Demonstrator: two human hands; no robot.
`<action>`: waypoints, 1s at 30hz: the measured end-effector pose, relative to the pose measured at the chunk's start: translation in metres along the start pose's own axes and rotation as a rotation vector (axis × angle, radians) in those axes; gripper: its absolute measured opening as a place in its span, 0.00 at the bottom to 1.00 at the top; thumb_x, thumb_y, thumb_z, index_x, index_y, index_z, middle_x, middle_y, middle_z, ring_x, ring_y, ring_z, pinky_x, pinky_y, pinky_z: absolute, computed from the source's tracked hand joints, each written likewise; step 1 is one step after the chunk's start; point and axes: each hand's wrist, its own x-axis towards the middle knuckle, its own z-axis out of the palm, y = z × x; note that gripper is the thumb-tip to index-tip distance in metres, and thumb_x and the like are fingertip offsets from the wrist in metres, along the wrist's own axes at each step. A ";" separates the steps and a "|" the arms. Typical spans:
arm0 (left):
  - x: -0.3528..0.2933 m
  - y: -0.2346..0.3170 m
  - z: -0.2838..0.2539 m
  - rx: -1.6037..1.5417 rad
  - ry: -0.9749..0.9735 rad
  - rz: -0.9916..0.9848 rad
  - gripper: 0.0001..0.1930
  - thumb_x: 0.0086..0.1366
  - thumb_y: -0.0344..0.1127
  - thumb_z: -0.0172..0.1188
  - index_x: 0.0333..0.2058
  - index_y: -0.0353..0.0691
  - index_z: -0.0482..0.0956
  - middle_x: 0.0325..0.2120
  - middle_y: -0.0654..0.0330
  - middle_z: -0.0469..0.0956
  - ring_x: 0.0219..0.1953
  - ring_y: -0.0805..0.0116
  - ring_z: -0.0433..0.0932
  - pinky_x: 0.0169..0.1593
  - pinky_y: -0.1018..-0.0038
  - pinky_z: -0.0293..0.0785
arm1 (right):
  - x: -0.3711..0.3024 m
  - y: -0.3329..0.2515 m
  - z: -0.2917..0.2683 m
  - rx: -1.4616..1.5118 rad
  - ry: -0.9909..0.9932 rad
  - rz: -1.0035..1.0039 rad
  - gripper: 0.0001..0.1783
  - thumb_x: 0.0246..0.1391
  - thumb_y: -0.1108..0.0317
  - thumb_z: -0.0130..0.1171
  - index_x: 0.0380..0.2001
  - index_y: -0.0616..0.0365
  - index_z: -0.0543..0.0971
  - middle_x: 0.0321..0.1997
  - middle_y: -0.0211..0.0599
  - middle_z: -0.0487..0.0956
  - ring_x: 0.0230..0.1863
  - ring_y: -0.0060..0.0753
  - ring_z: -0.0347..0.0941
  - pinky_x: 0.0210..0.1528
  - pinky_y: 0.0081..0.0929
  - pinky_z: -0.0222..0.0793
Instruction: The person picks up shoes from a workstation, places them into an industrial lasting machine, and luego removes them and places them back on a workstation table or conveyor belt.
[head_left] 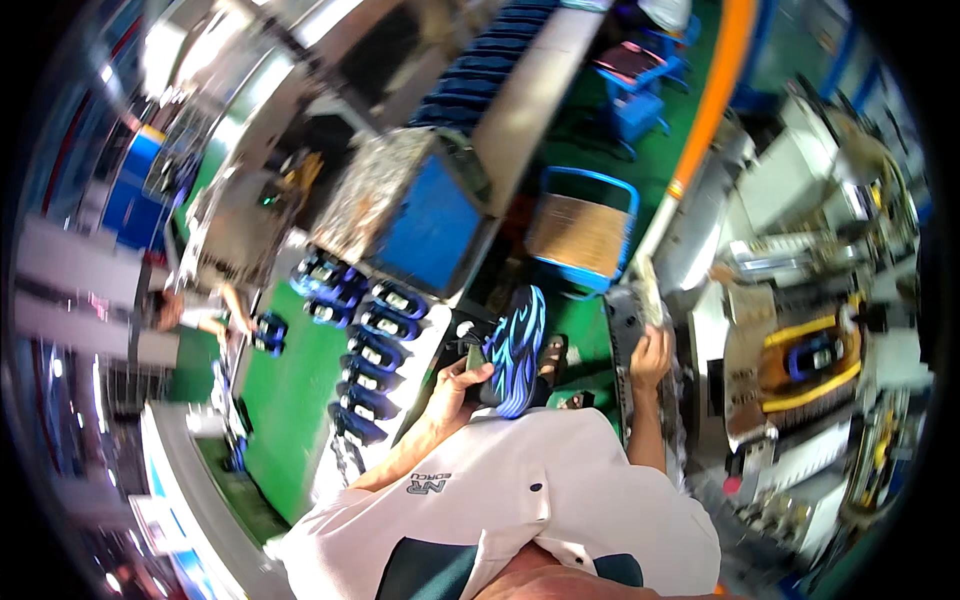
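Note:
A black and blue shoe (518, 345) stands tilted in front of my body, its light-blue streaked surface turned toward the right. My left hand (455, 395) is closed around its near left part, with the thumb in sight and the other fingers partly hidden. Farther right, my right hand (650, 358) grips a pale, narrow object (650, 292) that points away from me. Its kind is too blurred to make out. This hand is above the edge of a dark metal bench (625, 325).
Several blue and black shoes (372, 350) line a white-topped table to my left. At right a machine holds a shoe (815, 355) inside a yellow-edged frame. A blue-framed chair (580, 235) stands ahead. Another person's hand (238, 310) is near a shoe (268, 335) at far left.

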 end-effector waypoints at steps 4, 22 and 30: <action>-0.025 -0.002 -0.048 -0.117 0.080 0.080 0.20 0.53 0.27 0.62 0.46 0.31 0.70 0.36 0.61 0.75 0.39 0.70 0.75 0.46 0.74 0.71 | -0.012 0.027 0.019 -0.117 -0.017 -0.024 0.14 0.48 0.71 0.50 0.41 0.57 0.74 0.37 0.46 0.72 0.40 0.52 0.68 0.41 0.43 0.65; 0.041 0.153 -0.439 -0.622 0.820 0.585 0.16 0.50 0.28 0.64 0.36 0.29 0.71 0.30 0.55 0.75 0.29 0.64 0.76 0.33 0.67 0.78 | 0.218 -0.665 0.144 0.598 -0.356 -1.188 0.10 0.46 0.80 0.57 0.35 0.63 0.77 0.38 0.37 0.78 0.36 0.30 0.74 0.39 0.22 0.69; 0.196 0.231 -0.655 -0.518 1.043 0.390 0.21 0.42 0.30 0.69 0.35 0.29 0.72 0.29 0.53 0.76 0.27 0.60 0.76 0.29 0.62 0.74 | 0.165 -0.905 0.298 0.102 -0.295 -1.902 0.21 0.44 0.69 0.60 0.44 0.55 0.72 0.54 0.43 0.70 0.52 0.48 0.67 0.52 0.38 0.64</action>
